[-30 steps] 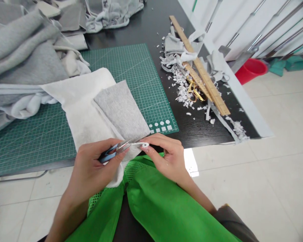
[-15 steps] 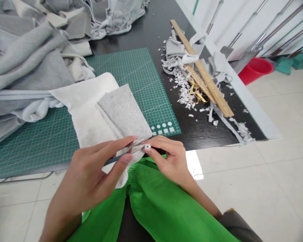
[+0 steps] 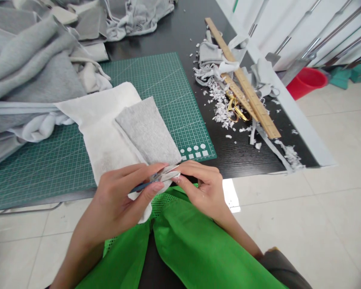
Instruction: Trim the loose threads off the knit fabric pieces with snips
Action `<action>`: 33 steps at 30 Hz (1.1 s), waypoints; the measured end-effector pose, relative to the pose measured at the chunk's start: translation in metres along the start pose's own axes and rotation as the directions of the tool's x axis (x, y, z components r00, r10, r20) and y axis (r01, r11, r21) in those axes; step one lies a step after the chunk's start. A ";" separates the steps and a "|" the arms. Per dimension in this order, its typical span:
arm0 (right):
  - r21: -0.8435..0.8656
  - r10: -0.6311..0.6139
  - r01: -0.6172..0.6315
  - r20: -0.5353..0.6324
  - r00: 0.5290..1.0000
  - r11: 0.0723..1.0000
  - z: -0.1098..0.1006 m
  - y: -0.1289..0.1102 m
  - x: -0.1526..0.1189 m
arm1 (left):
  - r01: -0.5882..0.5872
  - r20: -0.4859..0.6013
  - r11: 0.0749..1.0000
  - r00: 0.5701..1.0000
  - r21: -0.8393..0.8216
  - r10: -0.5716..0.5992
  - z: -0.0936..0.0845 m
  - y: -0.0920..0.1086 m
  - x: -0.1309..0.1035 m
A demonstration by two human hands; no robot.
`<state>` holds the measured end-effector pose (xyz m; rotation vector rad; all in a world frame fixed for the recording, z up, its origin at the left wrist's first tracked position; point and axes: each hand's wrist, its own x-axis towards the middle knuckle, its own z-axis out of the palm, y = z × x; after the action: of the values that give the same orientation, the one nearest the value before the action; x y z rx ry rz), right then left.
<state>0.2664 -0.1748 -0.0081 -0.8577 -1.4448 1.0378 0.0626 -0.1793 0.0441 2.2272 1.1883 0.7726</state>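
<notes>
My left hand (image 3: 123, 194) is closed on small snips (image 3: 161, 176) with a blue part, their blades pointing right. Thumb and forefinger of my right hand (image 3: 203, 186) pinch the edge of the white fabric (image 3: 99, 132), right at the blade tips. That fabric lies over the mat and hangs past the table's front edge. A grey folded flap (image 3: 150, 130) rests on its right side, just above both hands.
A green cutting mat (image 3: 183, 104) covers part of the black table (image 3: 234, 160). Grey fabrics (image 3: 33, 68) are heaped at the left. Wooden rulers (image 3: 243, 84), gold-handled scissors (image 3: 236, 110) and scraps (image 3: 219, 106) lie right. A red bucket (image 3: 307, 82) stands beyond.
My left hand has moved slightly right, bringing the snips closer to my right fingertips. The curled fabric edge at the blades now looks flatter. The view has shifted a little.
</notes>
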 end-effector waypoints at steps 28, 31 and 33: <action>-0.018 0.007 -0.008 -0.002 1.000 1.000 0.001 -0.001 0.000 | -0.003 -0.043 0.997 0.999 -0.082 -0.001 0.005 -0.002 -0.001; -0.026 0.013 -0.013 -0.006 1.000 1.000 0.002 -0.001 0.000 | 0.012 -0.046 0.996 0.999 -0.088 -0.016 0.006 -0.002 0.000; -0.033 0.008 -0.008 -0.010 1.000 0.999 0.002 0.000 -0.001 | 0.014 -0.054 0.995 0.998 -0.096 -0.020 0.007 -0.002 0.000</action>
<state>0.2646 -0.1759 -0.0081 -0.8917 -1.4548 1.0173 0.0665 -0.1792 0.0381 2.1278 1.1694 0.8709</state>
